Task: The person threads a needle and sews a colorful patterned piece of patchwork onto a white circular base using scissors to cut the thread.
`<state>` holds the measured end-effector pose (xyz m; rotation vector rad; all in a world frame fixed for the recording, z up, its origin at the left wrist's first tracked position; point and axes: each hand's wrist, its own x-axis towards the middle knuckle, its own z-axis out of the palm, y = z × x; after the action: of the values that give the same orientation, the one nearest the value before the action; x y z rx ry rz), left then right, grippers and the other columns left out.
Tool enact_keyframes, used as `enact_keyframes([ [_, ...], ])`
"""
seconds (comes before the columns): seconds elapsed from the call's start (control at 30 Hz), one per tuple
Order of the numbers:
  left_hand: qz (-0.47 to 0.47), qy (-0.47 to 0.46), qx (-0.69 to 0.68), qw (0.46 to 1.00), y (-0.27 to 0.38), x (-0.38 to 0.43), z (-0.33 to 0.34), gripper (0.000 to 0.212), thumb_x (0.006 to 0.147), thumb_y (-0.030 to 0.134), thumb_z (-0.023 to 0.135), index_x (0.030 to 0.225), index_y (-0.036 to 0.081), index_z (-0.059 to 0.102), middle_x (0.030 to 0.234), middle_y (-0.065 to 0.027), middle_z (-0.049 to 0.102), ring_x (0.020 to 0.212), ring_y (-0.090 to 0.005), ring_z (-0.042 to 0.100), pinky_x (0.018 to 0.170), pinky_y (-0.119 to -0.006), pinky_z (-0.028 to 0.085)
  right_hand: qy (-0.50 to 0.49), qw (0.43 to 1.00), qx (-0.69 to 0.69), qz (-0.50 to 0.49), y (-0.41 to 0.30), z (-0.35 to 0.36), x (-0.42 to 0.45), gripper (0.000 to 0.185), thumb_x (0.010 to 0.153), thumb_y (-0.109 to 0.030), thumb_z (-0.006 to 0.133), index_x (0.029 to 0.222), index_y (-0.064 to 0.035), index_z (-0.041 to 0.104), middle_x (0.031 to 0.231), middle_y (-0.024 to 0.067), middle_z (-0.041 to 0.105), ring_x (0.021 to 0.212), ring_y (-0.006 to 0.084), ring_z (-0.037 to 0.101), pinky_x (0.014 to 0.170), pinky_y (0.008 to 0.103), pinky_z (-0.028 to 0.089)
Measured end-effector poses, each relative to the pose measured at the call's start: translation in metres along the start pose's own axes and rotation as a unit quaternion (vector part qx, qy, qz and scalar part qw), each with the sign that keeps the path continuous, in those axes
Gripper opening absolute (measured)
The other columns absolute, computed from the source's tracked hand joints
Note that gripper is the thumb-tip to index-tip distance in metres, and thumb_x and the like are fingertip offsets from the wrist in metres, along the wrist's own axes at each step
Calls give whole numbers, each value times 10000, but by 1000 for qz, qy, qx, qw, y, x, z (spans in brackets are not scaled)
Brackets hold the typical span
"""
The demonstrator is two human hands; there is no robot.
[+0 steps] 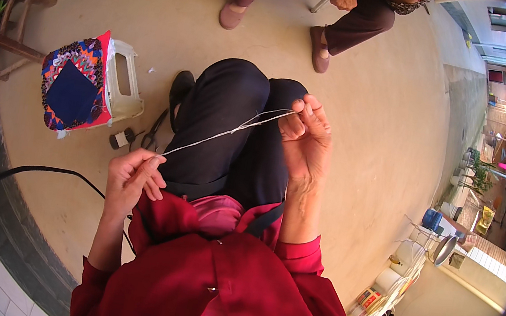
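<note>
A thin white thread (217, 135) is stretched slantwise above my dark trousers (222, 103). My left hand (137, 177) pinches its lower end between thumb and fingertips. At the upper end, my right hand (306, 139) grips it between thumb and forefinger, palm turned up. Near the middle the strand has a small tangle or knot, and from there to the right hand it splits into more than one strand. Whether a needle is in either hand I cannot tell.
At left a white plastic stool (128, 83) bears patterned cloth with a dark blue patch (72, 92). Scissors (154, 130) and a thread spool (122, 139) lie on the floor beside it. A wooden stool (17, 31) stands farther left. Another person's legs (357, 30) are ahead. A black cable (27, 169) runs by my left arm.
</note>
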<state>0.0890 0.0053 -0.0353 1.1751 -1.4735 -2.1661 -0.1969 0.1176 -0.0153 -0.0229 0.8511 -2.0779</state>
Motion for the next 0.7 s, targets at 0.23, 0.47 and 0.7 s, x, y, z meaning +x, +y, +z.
enact_keyframes([
  [0.23,9,22,21,1000,-3,6,-5,259,984,185,515,967,-57,607,614,-103,615,415,-122,558,377,-209,426,30,999,-3,-28,-14,-14,-4,146,900,-13,580,1038,-4,628,873,128,662,641,144,555,604,251,434],
  [0.47,3,44,47,998,-2,8,-9,252,984,188,518,972,-46,609,609,-91,610,413,-113,549,381,-206,425,90,919,-371,-94,-5,0,-20,88,935,-28,547,993,2,607,814,111,663,662,140,599,614,235,447],
  [0.7,19,65,86,994,-4,6,-15,258,985,190,517,970,-50,612,607,-82,608,414,-107,548,386,-206,424,66,953,-268,-128,-15,-2,-29,101,938,-27,541,1012,4,602,825,107,664,665,145,597,613,240,447],
])
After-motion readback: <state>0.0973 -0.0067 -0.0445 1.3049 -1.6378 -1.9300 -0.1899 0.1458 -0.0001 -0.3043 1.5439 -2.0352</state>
